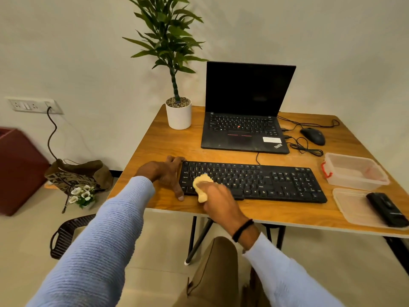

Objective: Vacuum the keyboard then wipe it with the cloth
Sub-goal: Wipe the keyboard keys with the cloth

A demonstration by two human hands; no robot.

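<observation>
We see the keyboard [252, 182] lying along the near side of the table [276, 214], its long edge roughly in line with the table's near edge. A strip of bare wood runs between the two. Its left end sits near the table's left edge, with just enough room there for a hand. Its right end stops near a clear box [354, 171] and a lid [352, 207]. The lid lies by the near right edge, and the vacuum [387, 209] rests on it, well apart from both hands. Behind the keyboard a band of open wood separates it from the laptop [245, 111], which stands open with a dark screen. A pot [178, 116] with a plant stands at the far left corner, and a mouse [313, 135] sits to the right of the laptop among loose cables. The widest free surface is the patch between the pot and the keyboard's left end.

Our left hand [166, 173] holds the left end of the keyboard. Its fingers curl over the far corner and the thumb reaches down to the near corner, resting on the wood. Our right hand [219, 196] is closed around the yellow cloth [201, 185], which is bunched in the fingers. It presses the cloth onto the keys in the keyboard's left part, just beside the left hand. The cloth bulges out past the fingers toward the left and hangs over the keyboard's near edge.
</observation>
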